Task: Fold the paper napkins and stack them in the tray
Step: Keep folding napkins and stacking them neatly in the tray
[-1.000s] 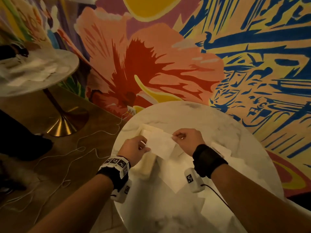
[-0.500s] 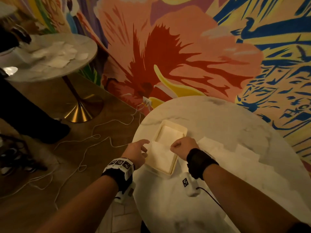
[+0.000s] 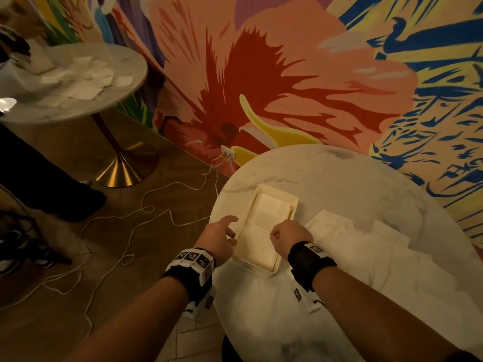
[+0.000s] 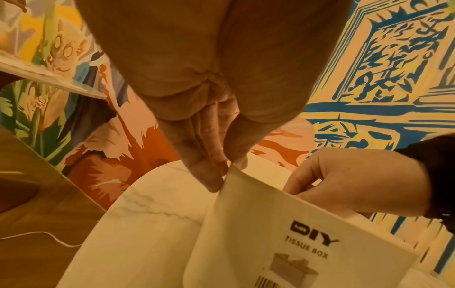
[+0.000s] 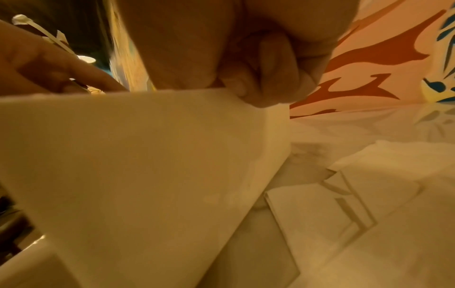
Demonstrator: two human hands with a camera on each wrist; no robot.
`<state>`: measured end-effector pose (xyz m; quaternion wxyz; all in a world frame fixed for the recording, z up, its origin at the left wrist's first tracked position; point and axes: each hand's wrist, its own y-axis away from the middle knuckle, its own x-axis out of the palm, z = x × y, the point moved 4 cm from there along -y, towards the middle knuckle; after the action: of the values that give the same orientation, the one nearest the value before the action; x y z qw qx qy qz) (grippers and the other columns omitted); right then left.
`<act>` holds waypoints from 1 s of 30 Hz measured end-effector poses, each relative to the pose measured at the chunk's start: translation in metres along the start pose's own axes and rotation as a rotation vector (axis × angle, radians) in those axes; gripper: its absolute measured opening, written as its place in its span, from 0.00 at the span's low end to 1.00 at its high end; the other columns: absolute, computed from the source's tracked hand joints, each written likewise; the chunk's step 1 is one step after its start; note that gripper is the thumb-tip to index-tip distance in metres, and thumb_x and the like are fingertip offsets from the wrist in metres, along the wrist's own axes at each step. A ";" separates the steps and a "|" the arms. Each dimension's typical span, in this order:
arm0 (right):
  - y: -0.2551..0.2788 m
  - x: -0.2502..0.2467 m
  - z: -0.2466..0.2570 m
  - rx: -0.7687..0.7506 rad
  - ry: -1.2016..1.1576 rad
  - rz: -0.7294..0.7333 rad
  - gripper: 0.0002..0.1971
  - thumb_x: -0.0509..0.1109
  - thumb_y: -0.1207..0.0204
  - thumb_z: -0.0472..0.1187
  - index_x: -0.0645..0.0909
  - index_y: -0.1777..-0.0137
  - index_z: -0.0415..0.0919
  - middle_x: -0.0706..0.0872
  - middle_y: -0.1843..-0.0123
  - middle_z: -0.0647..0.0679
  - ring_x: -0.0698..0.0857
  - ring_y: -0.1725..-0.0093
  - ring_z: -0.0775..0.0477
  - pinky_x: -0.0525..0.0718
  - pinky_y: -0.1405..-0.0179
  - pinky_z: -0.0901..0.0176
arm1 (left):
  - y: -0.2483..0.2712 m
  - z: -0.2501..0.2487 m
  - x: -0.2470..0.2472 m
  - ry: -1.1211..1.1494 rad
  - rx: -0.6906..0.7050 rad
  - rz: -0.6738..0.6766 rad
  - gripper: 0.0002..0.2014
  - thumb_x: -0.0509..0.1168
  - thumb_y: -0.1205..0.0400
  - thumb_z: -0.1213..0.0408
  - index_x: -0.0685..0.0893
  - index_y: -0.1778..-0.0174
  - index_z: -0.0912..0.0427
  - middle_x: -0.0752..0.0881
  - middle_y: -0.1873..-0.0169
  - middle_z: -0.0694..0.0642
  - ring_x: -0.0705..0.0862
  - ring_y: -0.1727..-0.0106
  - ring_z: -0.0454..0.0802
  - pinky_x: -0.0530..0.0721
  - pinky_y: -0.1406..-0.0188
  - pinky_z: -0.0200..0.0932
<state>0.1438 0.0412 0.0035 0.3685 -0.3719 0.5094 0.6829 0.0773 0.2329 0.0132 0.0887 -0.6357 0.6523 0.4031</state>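
Cream paper — the folded napkin [image 3: 257, 245] lies in the near half of the tissue box tray [image 3: 294, 205] on the marble counter [image 3: 366, 194], between both hands. The right hand [image 3: 288, 235] pinches its right edge; the left hand [image 3: 219, 237], fingers extended, touches its left corner. Unfolded napkins [image 3: 360, 241] lie just right of the tray.

floral mural wall [image 3: 300, 82]; wood floor [image 3: 65, 283] with white cables [image 3: 146, 210]; second marble table [image 3: 78, 105], brass base.
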 end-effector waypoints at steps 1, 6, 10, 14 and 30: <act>-0.001 0.000 0.000 0.003 0.005 0.002 0.10 0.66 0.19 0.46 0.90 0.48 0.50 0.90 0.48 0.52 0.87 0.49 0.48 0.87 0.47 0.55 | 0.000 0.000 0.000 -0.002 0.001 -0.001 0.28 0.68 0.17 0.70 0.73 0.25 0.41 0.85 0.47 0.45 0.85 0.45 0.49 0.85 0.37 0.50; -0.004 0.002 -0.001 0.026 0.060 0.006 0.10 0.66 0.19 0.46 0.90 0.50 0.49 0.90 0.49 0.51 0.88 0.50 0.47 0.86 0.52 0.58 | -0.002 0.001 0.000 -0.014 0.000 0.008 0.28 0.68 0.18 0.70 0.73 0.24 0.42 0.84 0.48 0.45 0.85 0.45 0.49 0.85 0.37 0.50; -0.004 0.003 -0.002 0.039 0.073 0.005 0.10 0.66 0.19 0.46 0.89 0.50 0.48 0.90 0.49 0.51 0.88 0.50 0.46 0.85 0.53 0.58 | -0.003 0.001 0.001 -0.030 -0.006 0.018 0.28 0.68 0.18 0.70 0.73 0.24 0.42 0.85 0.46 0.45 0.85 0.44 0.49 0.85 0.36 0.50; -0.003 0.002 -0.002 0.015 0.066 -0.002 0.12 0.65 0.18 0.47 0.88 0.43 0.45 0.88 0.42 0.48 0.87 0.45 0.45 0.84 0.49 0.57 | -0.001 0.000 0.000 -0.048 -0.009 0.002 0.27 0.68 0.18 0.69 0.73 0.25 0.42 0.85 0.47 0.45 0.85 0.46 0.48 0.86 0.41 0.46; 0.083 -0.030 -0.113 0.000 -0.567 -0.386 0.09 0.65 0.18 0.50 0.86 0.51 0.51 0.84 0.50 0.55 0.83 0.50 0.54 0.81 0.46 0.61 | 0.019 -0.100 0.034 -0.177 0.336 -0.113 0.21 0.71 0.19 0.59 0.78 0.30 0.44 0.79 0.53 0.42 0.80 0.58 0.42 0.78 0.54 0.36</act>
<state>0.0993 -0.0898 0.0420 0.6178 -0.2568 0.3072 0.6768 0.0937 0.1403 0.0656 0.2729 -0.6097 0.6635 0.3371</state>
